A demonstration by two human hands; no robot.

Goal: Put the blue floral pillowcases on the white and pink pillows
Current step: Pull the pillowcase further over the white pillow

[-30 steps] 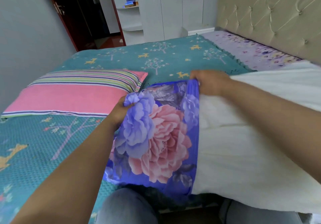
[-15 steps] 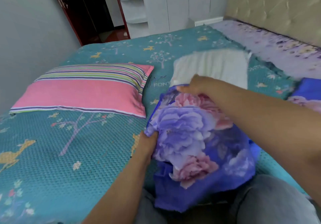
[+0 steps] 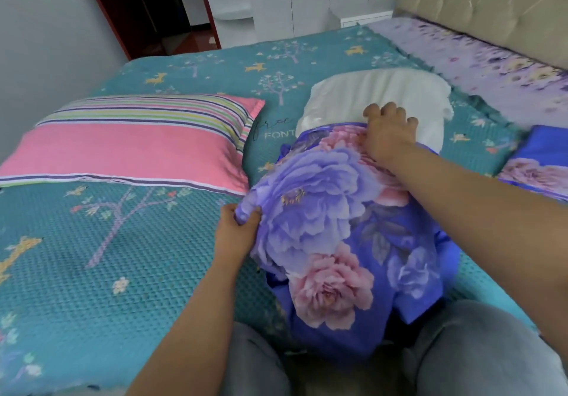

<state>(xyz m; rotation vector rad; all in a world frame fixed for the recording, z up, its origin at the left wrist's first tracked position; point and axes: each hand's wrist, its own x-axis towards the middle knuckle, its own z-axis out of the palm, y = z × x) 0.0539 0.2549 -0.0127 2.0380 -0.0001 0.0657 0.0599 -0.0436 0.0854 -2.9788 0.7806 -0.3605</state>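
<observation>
White pillow (image 3: 376,95) lies on teal bedspread (image 3: 92,257), near end inside blue floral pillowcase (image 3: 332,232), far end bare. Left hand (image 3: 238,231) grips pillowcase's left edge, fingers curled round bunched fabric. Right hand (image 3: 388,135) sits at pillowcase's far open edge, fingers curled at cloth where it meets bare pillow. Pink striped pillow (image 3: 129,146) lies left, just beside. Second floral pillowcase (image 3: 538,165) lies at right edge. Padded headboard (image 3: 491,8) at right, dark doorway (image 3: 144,5) far left. Grey-trousered knees (image 3: 479,349) at bottom.
</observation>
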